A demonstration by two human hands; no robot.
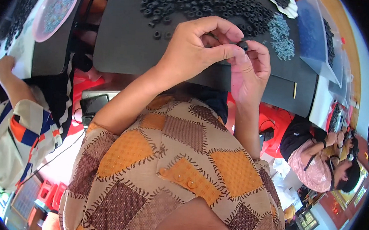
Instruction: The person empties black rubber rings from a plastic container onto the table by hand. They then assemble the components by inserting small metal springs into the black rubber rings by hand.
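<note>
Over the dark table (pixel 125 46), my two hands meet around one small round black part (pixel 242 45). My left hand (pixel 193 45) comes from the left, its thumb and fingertips closed at the part. From the other side, my right hand (pixel 252 72) pinches it between thumb and forefinger. Fingers cover much of the part, so its full shape is hidden. Just beyond my hands spreads a heap of black ring-shaped parts (pixel 184 1), some lying singly at its near edge. To its right lies a pile of small pale blue-grey pieces (pixel 281 38), too small to name.
At the right stands a clear plastic bin (pixel 320 43); a white dish (pixel 291 10) of dark parts sits at the back. A thin yellowish stick (pixel 294 90) lies near the table's right edge. A pink basin (pixel 40 23) is at the left. Other people sit on both sides.
</note>
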